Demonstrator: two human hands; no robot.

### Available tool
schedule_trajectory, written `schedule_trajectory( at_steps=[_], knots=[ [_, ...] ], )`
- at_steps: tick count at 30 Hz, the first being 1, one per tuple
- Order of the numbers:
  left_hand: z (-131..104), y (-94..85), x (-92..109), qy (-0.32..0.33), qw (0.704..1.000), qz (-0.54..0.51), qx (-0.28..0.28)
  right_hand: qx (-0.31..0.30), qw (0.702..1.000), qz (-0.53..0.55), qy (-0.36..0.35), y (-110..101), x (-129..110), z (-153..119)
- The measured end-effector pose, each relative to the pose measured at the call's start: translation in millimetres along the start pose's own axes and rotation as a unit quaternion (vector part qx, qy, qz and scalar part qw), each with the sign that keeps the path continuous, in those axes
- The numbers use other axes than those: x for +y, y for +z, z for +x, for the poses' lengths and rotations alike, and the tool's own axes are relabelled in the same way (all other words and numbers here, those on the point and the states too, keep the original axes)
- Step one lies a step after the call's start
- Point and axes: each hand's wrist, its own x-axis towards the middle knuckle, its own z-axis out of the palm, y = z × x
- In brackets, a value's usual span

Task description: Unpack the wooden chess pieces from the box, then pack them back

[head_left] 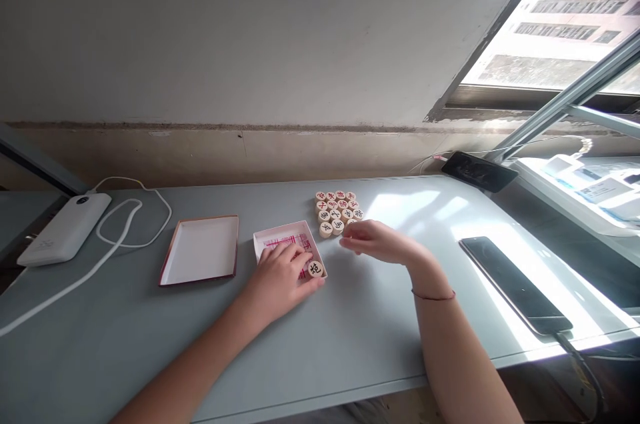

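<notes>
Wooden Chinese chess pieces (338, 215) stand in a tight block of rows on the desk, with red characters at the back and black ones in front. My right hand (377, 241) is at the block's front right corner, fingers curled together and partly covering a piece there. What its fingertips hold, if anything, is hidden. My left hand (285, 271) grips the shallow white box (263, 236), fingers inside over the pink printing and thumb along the near wall. One black-lettered piece (315, 269) lies in the box's near right corner, between thumb and forefinger.
An empty box lid (201, 252) lies to the left on the grey desk (320, 351). Beyond it are a white power bank (65, 229) and a looping white cable (120, 237). A phone (515, 284) lies at the right; another phone (479, 172) leans farther back.
</notes>
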Motion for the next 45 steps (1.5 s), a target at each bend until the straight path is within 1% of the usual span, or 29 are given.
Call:
schedule_trajectory(
  at_steps=[3,6,12,15,17,19,21,22,25,27,29,32,34,35,37,38,40,42,43,45],
  knots=[
    [0,3.2,2,-0.004,1.0,0.017,-0.011,-0.066,0.995,0.026,-0.064,9,-21,-2],
    [1,3.9,4,-0.015,1.0,0.019,-0.014,-0.096,0.991,0.009,-0.096,17,-31,-1],
    [3,1.4,7,-0.041,0.999,-0.014,-0.024,-0.098,0.99,0.0,-0.106,24,-31,1],
    [4,0.2,7,-0.049,0.998,-0.026,-0.025,-0.087,0.99,-0.01,-0.11,26,-31,3],
    [3,-1.0,7,-0.057,0.997,-0.035,-0.03,-0.079,0.99,-0.006,-0.113,23,-30,2],
    [3,-2.9,7,-0.063,0.996,-0.047,-0.034,-0.069,0.992,0.015,-0.108,12,-25,-3],
    [3,-5.2,7,-0.063,0.996,-0.057,-0.036,-0.044,0.995,0.047,-0.076,-3,-15,-10],
    [2,-6.4,7,-0.062,0.996,-0.06,-0.037,-0.024,0.997,0.063,-0.044,-10,-8,-13],
    [1,-8.9,8,-0.055,0.995,-0.066,-0.042,0.032,0.993,0.076,0.089,-25,15,-16],
    [1,-9.4,7,-0.055,0.995,-0.067,-0.038,0.041,0.984,0.073,0.157,-27,30,-12],
    [1,-8.9,6,-0.058,0.996,-0.065,-0.029,0.035,0.98,0.074,0.184,-25,40,-6],
    [2,-7.9,4,-0.057,0.996,-0.072,0.001,0.052,0.981,0.038,0.183,-21,45,-1],
    [3,-8.0,3,-0.05,0.993,-0.101,0.038,0.058,0.987,0.016,0.148,-20,39,-2],
    [3,-8.4,4,-0.046,0.99,-0.123,0.059,0.047,0.993,0.019,0.108,-18,32,-3],
    [3,-9.3,5,-0.045,0.979,-0.177,0.095,0.0,0.999,0.047,-0.001,-11,13,-4],
    [3,-9.7,6,-0.049,0.972,-0.206,0.107,-0.029,0.996,0.059,-0.056,-6,2,-4],
    [3,-10.0,7,-0.063,0.957,-0.259,0.116,-0.065,0.989,0.06,-0.121,7,-19,-2],
    [3,-9.9,8,-0.078,0.945,-0.298,0.109,-0.062,0.985,0.044,-0.155,15,-32,-1],
    [3,-9.9,8,-0.084,0.942,-0.31,0.101,-0.058,0.984,0.037,-0.164,17,-34,-2],
    [2,-10.2,8,-0.093,0.941,-0.313,0.085,-0.043,0.986,0.03,-0.157,11,-28,-5]
  ],
)
